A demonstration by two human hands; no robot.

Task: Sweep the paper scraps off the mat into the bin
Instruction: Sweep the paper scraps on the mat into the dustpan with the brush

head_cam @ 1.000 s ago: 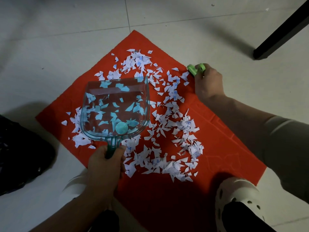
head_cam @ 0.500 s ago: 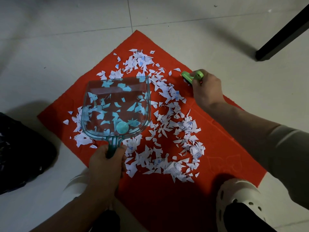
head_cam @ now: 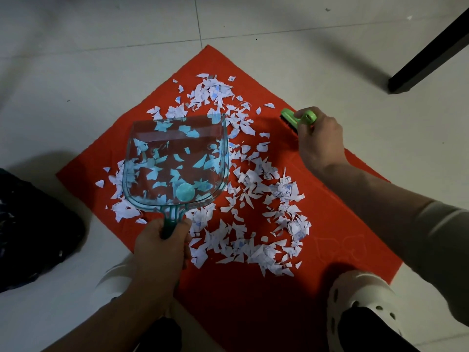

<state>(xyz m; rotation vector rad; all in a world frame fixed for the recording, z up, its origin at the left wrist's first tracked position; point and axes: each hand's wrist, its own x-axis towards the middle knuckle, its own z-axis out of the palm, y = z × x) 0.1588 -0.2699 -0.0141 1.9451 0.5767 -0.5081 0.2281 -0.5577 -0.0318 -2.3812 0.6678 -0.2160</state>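
Head view showed no legible writing: torn white paper scraps (head_cam: 253,199) littered the red felt mat (head_cam: 342,224). Left hand (head_cam: 158,252) gripped a clear teal plastic dustpan (head_cam: 175,163); right hand (head_cam: 321,141), at two o'clock, clutched a green brush (head_cam: 299,118).

The floor (head_cam: 76,72) is laid with large pale grey-white tiles, their thin grout lines crossing near the top of the view. The light is dim, and soft dark shadows fall across the tiles at upper right and at the left. A black furniture leg (head_cam: 431,54) slants down from the upper right corner and its foot stands on the tiles
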